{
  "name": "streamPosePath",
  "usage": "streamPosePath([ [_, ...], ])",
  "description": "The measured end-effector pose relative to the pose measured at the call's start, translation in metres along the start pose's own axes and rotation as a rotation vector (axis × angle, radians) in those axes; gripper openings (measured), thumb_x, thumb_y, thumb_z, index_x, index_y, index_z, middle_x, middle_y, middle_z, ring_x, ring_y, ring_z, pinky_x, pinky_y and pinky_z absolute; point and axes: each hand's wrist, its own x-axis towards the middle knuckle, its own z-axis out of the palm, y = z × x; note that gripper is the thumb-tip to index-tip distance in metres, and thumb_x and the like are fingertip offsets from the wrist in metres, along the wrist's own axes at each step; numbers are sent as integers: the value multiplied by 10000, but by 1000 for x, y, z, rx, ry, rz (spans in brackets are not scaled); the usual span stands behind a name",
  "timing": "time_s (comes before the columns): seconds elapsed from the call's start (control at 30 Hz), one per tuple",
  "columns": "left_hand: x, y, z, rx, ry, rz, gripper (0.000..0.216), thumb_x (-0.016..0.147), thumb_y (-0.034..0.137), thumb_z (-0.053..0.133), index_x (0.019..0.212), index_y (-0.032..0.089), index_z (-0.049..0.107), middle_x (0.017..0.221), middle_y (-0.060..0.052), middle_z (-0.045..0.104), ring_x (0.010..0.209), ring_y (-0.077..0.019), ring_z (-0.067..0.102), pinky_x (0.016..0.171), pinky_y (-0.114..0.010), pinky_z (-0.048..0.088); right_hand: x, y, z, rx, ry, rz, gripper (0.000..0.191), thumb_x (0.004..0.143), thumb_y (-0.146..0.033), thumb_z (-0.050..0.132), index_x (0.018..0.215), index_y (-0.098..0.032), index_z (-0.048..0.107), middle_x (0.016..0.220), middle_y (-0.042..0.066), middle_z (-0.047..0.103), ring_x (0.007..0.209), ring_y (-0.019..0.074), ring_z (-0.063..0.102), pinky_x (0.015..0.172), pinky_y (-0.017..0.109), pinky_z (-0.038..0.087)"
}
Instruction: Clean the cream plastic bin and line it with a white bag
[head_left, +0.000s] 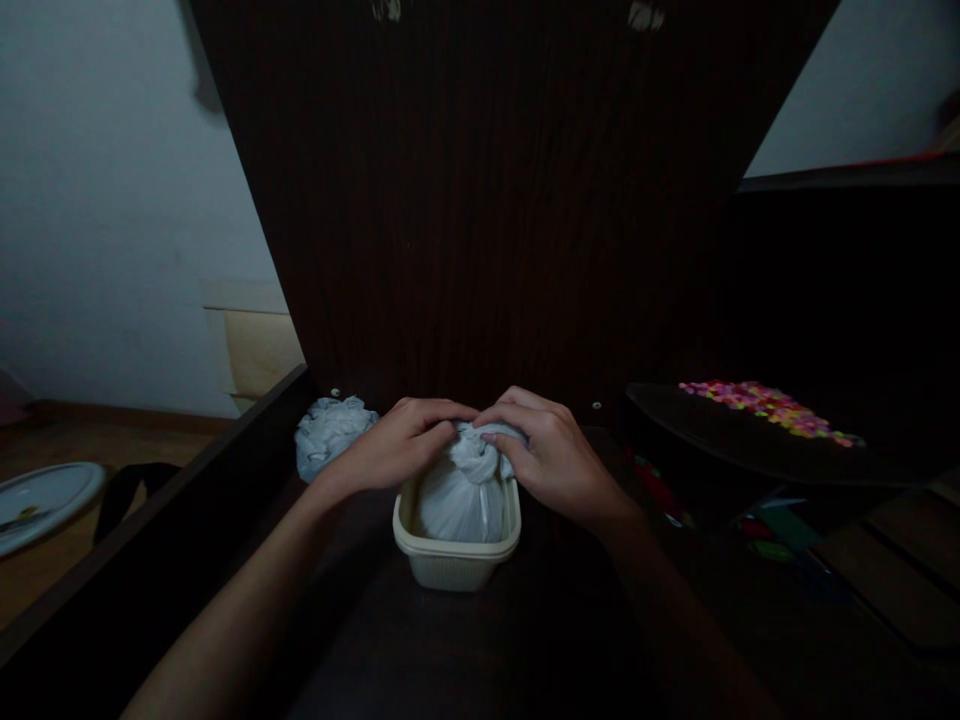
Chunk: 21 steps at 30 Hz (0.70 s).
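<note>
A white plastic bag (459,500), tied in a knot at its top, sits inside a cream rectangular container (454,572) on the dark wooden surface. From the left, my left hand (401,440) reaches over the bag, its fingers bent onto the gathered plastic by the knot. My right hand (551,455) grips the bag's twisted top from the other side, thumb toward the knot. What the bag holds is hidden. The fingertips of both hands nearly meet behind the knot.
A crumpled plastic bag (330,432) lies behind my left wrist. A dark wooden panel (480,200) rises at the back, and a raised side board (165,500) runs along the left. Colourful small pieces (769,408) lie on a dark shelf at right. A white lid-like object (49,500) is at far left.
</note>
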Motion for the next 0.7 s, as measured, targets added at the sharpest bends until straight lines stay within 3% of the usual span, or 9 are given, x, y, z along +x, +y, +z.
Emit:
streamPosePath([
  [0.3,0,-1,-4,5,-97,16,298,921,181,457,963,156,751,1021,-53,747,906,-181,676,833,-270,515,3,0,3,-1,255,-25,157,873,-67,643,910,-193,730,878,39,696,813,176,678,726,289,528],
  [0.47,1,2,1,-194,42,-25,351,974,334,517,1251,181,667,1227,-75,716,1139,-235,642,1006,-348,488,3,0,3,42,282,-32,167,866,-70,666,932,-202,745,889,34,705,824,171,687,746,288,538],
  [0.57,2,3,6,-247,15,-10,337,962,381,575,1190,163,694,1086,-61,739,1009,-212,663,886,-297,518,2,-1,3,57,285,-59,182,858,-50,672,949,-185,752,894,33,705,825,156,684,751,274,537],
  [0.7,2,1,10,-116,-17,12,266,957,364,586,1045,156,727,895,-16,696,806,-151,613,730,-235,473,2,-1,4,58,297,-72,216,840,-10,664,948,-175,750,899,32,707,826,149,685,749,265,536],
])
